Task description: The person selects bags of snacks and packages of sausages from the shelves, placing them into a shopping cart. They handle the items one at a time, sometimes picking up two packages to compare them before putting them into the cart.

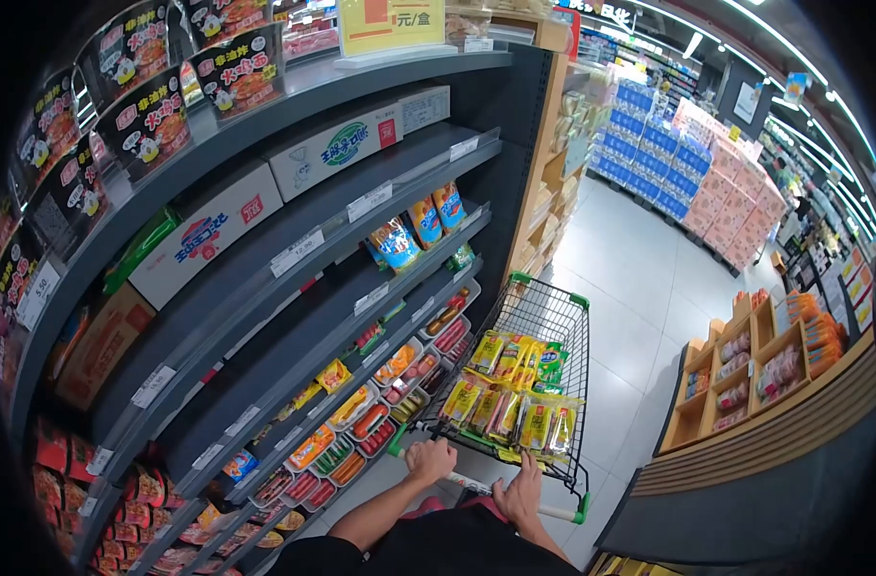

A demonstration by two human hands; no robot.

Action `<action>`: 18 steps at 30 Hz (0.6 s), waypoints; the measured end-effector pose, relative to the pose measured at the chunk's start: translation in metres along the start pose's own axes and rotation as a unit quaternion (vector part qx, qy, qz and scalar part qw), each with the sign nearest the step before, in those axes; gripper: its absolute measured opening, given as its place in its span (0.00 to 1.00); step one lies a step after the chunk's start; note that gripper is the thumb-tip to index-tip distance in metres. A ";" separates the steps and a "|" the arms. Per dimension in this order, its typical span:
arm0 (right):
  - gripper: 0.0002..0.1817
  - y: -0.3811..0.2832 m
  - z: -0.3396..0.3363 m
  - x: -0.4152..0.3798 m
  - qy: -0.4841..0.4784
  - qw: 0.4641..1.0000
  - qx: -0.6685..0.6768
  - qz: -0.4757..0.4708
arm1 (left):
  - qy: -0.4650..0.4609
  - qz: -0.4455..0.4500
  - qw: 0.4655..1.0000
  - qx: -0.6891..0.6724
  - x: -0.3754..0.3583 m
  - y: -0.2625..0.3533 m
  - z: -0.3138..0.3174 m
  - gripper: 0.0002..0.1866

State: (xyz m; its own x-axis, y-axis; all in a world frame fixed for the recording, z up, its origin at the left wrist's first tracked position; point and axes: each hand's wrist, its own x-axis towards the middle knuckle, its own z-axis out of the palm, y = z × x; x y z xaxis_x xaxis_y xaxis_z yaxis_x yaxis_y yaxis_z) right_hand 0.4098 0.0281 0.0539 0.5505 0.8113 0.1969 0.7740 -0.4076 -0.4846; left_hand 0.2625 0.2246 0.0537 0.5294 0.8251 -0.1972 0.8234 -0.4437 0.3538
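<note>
A black wire shopping cart point(584, 379) with green corners stands in front of me. Its pale handle point(558, 514) runs across just ahead of my body. My left hand point(430, 461) is closed around the left part of this handle. Further right, my right hand point(520, 492) grips the same bar, its fingertips close to the cart's near edge. Inside the cart lie several yellow snack packets point(465, 396) in rows, with a green packet point(551, 363) among them at the right. The undersides of both hands are hidden.
Dark shelves point(294, 288) rise close on my left, with sausage packs point(371, 420) low down and cup noodles point(231, 72) on top. A wooden display stand point(716, 384) is at the right. Stacked blue-and-white boxes point(649, 144) stand beyond the tiled floor point(601, 259).
</note>
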 end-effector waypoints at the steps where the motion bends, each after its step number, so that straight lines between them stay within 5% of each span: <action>1: 0.47 0.004 -0.002 0.004 -0.014 1.000 -0.010 -0.023 | -0.001 -0.002 1.000 0.000 -0.001 0.002 -0.003 0.18; 7: 0.40 0.013 -0.018 0.025 -0.084 0.993 -0.065 -0.055 | -0.003 -0.017 0.999 -0.037 0.007 0.003 -0.008 0.12; 10: 0.36 0.040 -0.019 0.033 -0.110 0.991 -0.016 -0.078 | 0.062 -0.015 0.965 -0.256 0.018 -0.004 -0.017 0.10; 13: 0.28 0.063 -0.022 0.033 -0.086 0.987 0.070 -0.117 | 0.162 0.025 0.911 -0.379 0.053 -0.013 -0.047 0.07; 15: 0.26 0.066 -0.028 0.034 -0.095 0.983 0.100 -0.122 | 0.255 0.038 0.914 -0.314 0.068 0.004 -0.121 0.06; 18: 0.27 0.066 -0.029 0.036 -0.100 0.982 0.105 -0.116 | 0.393 0.099 0.843 -0.353 0.127 0.000 -0.197 0.07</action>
State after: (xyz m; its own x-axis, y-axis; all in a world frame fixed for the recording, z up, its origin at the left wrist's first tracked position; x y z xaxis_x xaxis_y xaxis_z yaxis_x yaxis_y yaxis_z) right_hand 0.4898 0.0179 0.0538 0.2771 0.9472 0.1617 0.7780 -0.1224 -0.6162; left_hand 0.2892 0.3982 0.2087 0.1151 0.8590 0.4989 0.2613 -0.5108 0.8190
